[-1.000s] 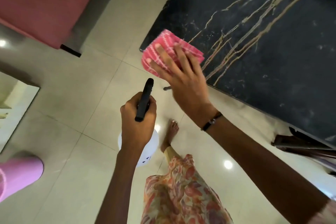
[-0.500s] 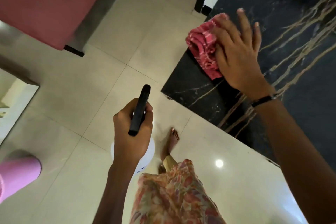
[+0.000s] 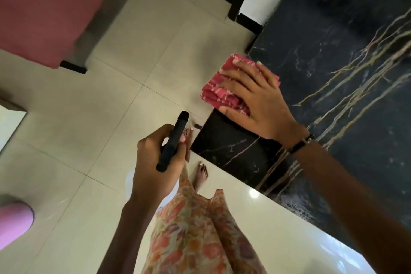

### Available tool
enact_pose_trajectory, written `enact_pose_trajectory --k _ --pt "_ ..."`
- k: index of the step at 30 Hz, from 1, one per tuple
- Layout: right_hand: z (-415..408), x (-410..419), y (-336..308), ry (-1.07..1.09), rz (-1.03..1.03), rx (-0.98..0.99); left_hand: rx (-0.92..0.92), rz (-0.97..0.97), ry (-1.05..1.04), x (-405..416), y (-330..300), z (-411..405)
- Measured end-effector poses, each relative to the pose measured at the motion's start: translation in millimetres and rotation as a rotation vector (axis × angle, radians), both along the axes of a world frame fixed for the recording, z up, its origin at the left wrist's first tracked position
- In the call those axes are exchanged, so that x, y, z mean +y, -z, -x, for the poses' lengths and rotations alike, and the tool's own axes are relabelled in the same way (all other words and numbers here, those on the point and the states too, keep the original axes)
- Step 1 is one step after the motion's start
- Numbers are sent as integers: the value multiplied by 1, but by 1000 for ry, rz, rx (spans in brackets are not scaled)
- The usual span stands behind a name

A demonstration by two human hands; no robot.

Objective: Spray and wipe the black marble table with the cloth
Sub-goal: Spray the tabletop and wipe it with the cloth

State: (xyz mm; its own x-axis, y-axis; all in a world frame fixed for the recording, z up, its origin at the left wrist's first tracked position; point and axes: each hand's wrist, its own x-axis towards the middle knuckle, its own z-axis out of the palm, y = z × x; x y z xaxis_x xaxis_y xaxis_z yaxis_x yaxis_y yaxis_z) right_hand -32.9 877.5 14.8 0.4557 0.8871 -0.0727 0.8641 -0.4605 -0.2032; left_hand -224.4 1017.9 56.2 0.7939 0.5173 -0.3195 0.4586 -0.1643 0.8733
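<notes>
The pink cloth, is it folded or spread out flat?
Folded: the cloth shows stacked layers at its edge under the right hand.

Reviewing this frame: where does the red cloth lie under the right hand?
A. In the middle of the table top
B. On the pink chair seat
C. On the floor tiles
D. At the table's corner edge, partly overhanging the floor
D: the right hand presses the red cloth flat at the edge of the black marble table, its left part hanging past the edge over the floor tiles.

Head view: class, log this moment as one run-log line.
right hand: presses cloth on table edge | left hand: grips spray bottle
</notes>
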Motion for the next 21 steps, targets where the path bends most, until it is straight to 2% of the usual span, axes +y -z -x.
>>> enact_pose_trajectory --k 4,8,11,14,18,21 --pt "8 19 -4 -49 83 9 23 -43 29 17 2 -19" --pt "59 21 -1 -256 94 105 49 -80 79 32 4 -35" --pt "40 22 0 -329 107 129 75 -86 147 39 3 -51" --pt "-19 22 -1 -246 120 56 76 -71 210 43 2 -68" --pt "-114 22 -6 -32 141 -22 43 -44 280 44 3 -97" --pt "-120 27 -6 27 141 -58 36 -6 300 45 6 -120"
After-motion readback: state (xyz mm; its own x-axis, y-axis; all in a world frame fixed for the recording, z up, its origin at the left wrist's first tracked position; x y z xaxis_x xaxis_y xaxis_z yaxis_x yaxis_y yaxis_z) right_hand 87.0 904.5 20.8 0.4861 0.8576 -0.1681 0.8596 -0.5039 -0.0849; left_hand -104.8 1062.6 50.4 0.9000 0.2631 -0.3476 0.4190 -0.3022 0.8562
